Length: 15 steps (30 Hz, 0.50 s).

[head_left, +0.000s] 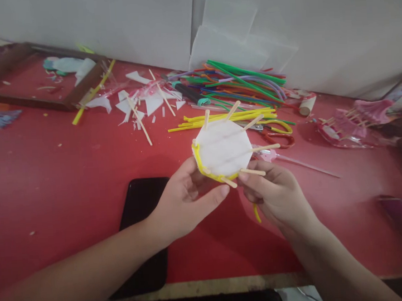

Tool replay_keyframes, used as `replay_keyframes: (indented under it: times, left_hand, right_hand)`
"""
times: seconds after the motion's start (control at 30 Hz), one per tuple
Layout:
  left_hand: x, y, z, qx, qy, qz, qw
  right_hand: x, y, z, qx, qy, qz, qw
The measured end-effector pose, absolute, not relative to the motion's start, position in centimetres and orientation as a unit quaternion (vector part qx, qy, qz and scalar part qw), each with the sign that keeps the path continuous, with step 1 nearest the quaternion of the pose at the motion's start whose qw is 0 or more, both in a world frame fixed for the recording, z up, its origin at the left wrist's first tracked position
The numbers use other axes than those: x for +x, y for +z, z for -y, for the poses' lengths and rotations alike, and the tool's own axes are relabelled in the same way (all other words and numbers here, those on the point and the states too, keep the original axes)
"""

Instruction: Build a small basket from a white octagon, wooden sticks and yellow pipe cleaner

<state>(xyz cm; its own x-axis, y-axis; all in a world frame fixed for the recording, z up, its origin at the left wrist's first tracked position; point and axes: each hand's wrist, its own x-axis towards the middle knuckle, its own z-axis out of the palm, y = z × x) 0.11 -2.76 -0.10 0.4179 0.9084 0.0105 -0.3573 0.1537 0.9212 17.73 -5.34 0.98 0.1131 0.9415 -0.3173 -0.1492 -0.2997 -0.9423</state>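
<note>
Between my hands is a white many-sided disc (pixel 223 147) with several short wooden sticks poking out around its rim. A yellow pipe cleaner (pixel 199 159) runs along the disc's left and lower edge, weaving past the sticks. My left hand (pixel 190 199) supports the disc from the lower left, its thumb near a bottom stick. My right hand (pixel 274 189) pinches the lower right edge, thumb by a stick. The pipe cleaner's loose yellow end hangs below the right fingers. Part of the left fingers is hidden behind the disc.
Behind the disc lie yellow pipe cleaners (pixel 219 119), red-and-yellow scissors (pixel 278 134) and a pile of coloured pipe cleaners (pixel 244 84). White paper scraps (pixel 150 101) and sticks are scattered left. A black phone-like slab (pixel 142 258) lies under my left forearm. A wooden frame (pixel 24 103) stands far left.
</note>
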Motion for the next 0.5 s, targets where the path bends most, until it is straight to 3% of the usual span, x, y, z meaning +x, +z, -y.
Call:
replay_keyframes:
  times: [0.5]
  left_hand:
    - [0.2, -0.1, 2.7, 0.405, 0.444, -0.332, 0.727]
  right_hand:
    - [16.3, 0.7, 5.9, -0.536, 0.539, 0.382, 0.526]
